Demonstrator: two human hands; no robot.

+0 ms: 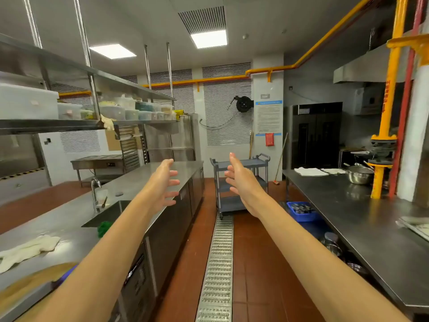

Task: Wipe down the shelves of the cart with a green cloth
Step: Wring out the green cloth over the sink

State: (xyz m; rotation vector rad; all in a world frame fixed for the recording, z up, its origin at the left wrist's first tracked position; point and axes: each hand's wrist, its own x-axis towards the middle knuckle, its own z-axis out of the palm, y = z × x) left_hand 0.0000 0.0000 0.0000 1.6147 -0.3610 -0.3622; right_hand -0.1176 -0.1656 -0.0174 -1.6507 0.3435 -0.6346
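Both my left hand (162,184) and right hand (241,180) were outstretched, fingers spread, empty. Crumpled green cloth (105,228) lay at the steel bench's sink edge; grey three-shelf plastic cart (240,184) stood beyond, unwiped. Fetching the cloth judged next.

Open aisle floor (255,263) between steel counters (76,219), seemingly clear to cart (240,180).

Bright, even light falls from two ceiling panels (208,38); soft glare streaks the steel counter on the right (362,205); shadows are faint; wide-angle bending curves the yellow pipe (392,89) and left shelves (46,124); the near-left corner is blurred.
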